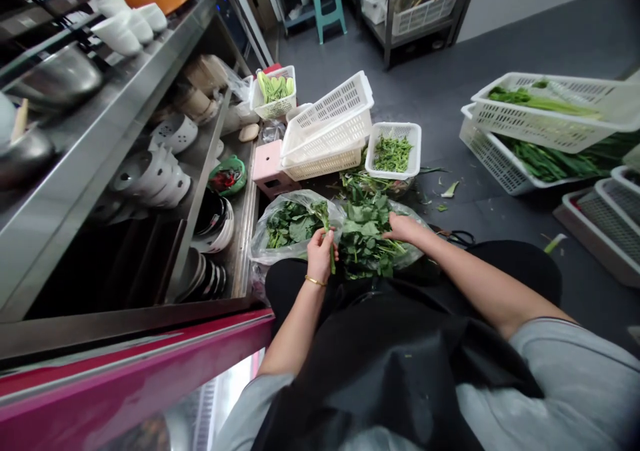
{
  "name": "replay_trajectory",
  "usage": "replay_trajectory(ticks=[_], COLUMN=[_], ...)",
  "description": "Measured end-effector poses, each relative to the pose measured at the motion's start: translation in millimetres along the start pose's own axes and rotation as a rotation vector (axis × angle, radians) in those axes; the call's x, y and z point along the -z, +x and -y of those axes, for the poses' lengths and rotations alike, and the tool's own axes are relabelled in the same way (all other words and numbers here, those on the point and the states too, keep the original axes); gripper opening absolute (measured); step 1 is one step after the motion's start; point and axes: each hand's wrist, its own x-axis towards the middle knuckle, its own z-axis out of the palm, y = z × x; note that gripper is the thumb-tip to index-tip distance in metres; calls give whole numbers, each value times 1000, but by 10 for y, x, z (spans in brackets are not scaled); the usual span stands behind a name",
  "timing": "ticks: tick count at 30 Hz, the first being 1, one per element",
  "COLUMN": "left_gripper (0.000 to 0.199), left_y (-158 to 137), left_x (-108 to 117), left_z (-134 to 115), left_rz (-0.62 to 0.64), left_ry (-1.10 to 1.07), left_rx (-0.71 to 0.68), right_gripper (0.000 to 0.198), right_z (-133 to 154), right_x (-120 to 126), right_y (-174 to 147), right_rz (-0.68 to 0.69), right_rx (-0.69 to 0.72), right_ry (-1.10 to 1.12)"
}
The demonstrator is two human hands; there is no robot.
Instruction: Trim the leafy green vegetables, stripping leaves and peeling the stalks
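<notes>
My left hand (321, 253) is closed around a green leafy stalk (332, 259), its leaves pointing up and away from me. A gold bangle circles that wrist. My right hand (404, 228) reaches into a heap of leafy greens (367, 227), its fingers closed on some of them and partly hidden by leaves. The heap lies on clear plastic in front of my lap. To the left of it, beside my left hand, a clear plastic bag (260, 243) holds more leafy greens (295, 224).
Beyond the greens stand a white basket (417, 147) of cut greens, stacked white crates (325, 141) and a pink stool (269, 161). Steel shelving (125, 97) with bowls runs along my left. Crates of vegetables (550, 124) sit on the right. Scraps (450, 189) litter the floor.
</notes>
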Motion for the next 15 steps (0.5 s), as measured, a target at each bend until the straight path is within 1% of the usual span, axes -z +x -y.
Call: replay_trajectory(ticks=[2, 4, 5, 7, 9, 11, 12, 13, 15], left_gripper=[37, 35, 35, 34, 34, 34, 34, 34, 35], left_y=[19, 30, 31, 22, 1, -28, -43, -56, -74], left_x=[-24, -73, -103, -167, -224, -266, -283, -297, -320], left_z=[39, 84, 106, 143, 163, 164, 159, 152, 130], left_rz=[-17, -17, -10, 13, 35, 74, 118, 170, 246], left_ry=[41, 91, 116, 149, 142, 81, 29, -30, -139], left_rx=[-17, -40, -55, -77, -67, 1, 67, 147, 282], right_gripper=[30, 31, 33, 32, 29, 29, 29, 28, 26], right_z=[112, 379, 534, 796, 924, 919, 889, 856, 810], right_x=[14, 16, 11, -11, -38, -55, -56, -51, -23], right_y=[27, 46, 61, 93, 96, 30, -34, -113, -292], right_rz=[70, 144, 161, 120, 40, -34, -58, -71, -48], right_rx=[-30, 9, 42, 106, 157, 225, 280, 354, 538], right_ry=[-38, 31, 86, 171, 160, 64, -8, -88, -215])
